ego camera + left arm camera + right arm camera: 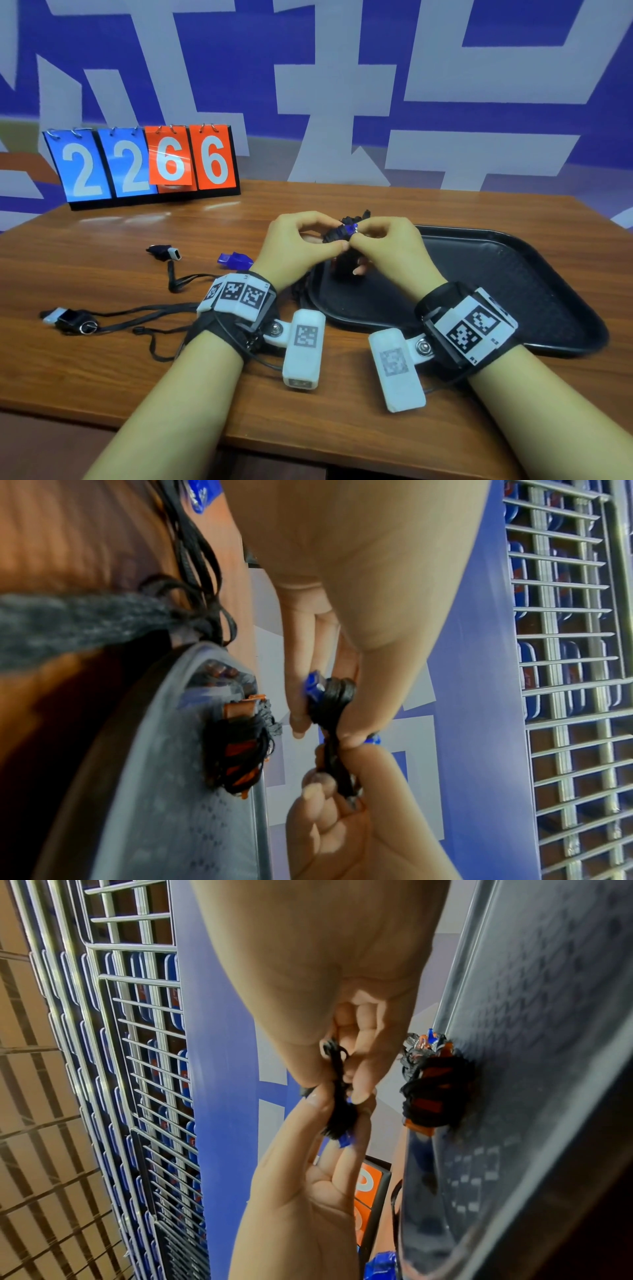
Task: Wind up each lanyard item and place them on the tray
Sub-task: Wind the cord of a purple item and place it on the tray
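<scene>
Both hands hold a blue whistle [349, 229] wound in its black cord, just above the left rim of the black tray [496, 308]. My left hand [329, 241] pinches the wound bundle [330, 696] between thumb and fingers. The right hand [363, 236] pinches the cord's loose end [337, 1066] beside it. An orange item wrapped in black cord [240, 750] [435, 1096] lies on the tray under the hands. Loose on the table to the left are a second blue whistle [234, 260] and two black-and-white ones [164, 251] [68, 317] with unwound cords.
A flip scoreboard reading 2266 [144, 164] stands at the back left of the wooden table [342, 428]. Loose black cords [144, 311] trail across the table under my left wrist. A wire rack [565, 669] stands beyond the table.
</scene>
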A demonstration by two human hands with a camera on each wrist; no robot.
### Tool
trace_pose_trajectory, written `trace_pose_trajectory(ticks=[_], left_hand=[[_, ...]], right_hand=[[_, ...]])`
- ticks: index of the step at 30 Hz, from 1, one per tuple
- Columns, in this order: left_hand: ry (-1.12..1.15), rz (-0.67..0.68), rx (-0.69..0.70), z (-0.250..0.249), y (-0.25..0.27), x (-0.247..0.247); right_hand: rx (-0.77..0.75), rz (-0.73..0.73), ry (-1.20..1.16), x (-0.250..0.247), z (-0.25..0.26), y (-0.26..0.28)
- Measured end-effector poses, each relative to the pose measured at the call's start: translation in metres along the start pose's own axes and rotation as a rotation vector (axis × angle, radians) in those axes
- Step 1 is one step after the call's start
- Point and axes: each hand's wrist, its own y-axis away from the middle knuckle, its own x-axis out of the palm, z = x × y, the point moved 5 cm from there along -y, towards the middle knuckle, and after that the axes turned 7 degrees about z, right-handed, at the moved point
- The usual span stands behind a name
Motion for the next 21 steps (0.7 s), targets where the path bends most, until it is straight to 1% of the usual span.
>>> trace_pose_trajectory(ticks=[3, 6, 8, 11, 15, 18, 21], left_hand=[[-0.018, 0.0, -0.017, 0.0027, -0.0005, -0.0003], [0.007, -0.032, -0.05, 0.0058, -0.0015, -0.0021], [0.079, -0.032, -0.085, 0.0076, -0.0021, -0.0008], [0.278, -0.002, -0.143, 0.0098, -0.0023, 0.0032], [0.435, -0.032, -0.204, 0.0087, -0.0004, 0.0056], [0.472, -0.06, -0.213, 0.0091, -0.0007, 0.0054], [0.472, -0.073, -0.223, 0.0092, -0.0001, 0.0043]], right_hand=[[0.048, -0.046, -0.081, -0.0013, -0.0045, -0.0003], [0.078, -0.009, -0.211, -0.0014, -0.0077, 0.0002], [0.09, 0.02, -0.281, -0.0016, -0.0098, 0.0009], [0.122, 0.066, -0.342, -0.0007, -0.011, 0.0029], [0.156, 0.127, -0.52, 0.0012, -0.008, 0.0047], [0.173, 0.156, -0.623, 0.0019, -0.0052, 0.0048], [0.228, 0.14, -0.704, 0.0006, -0.0064, 0.0036]])
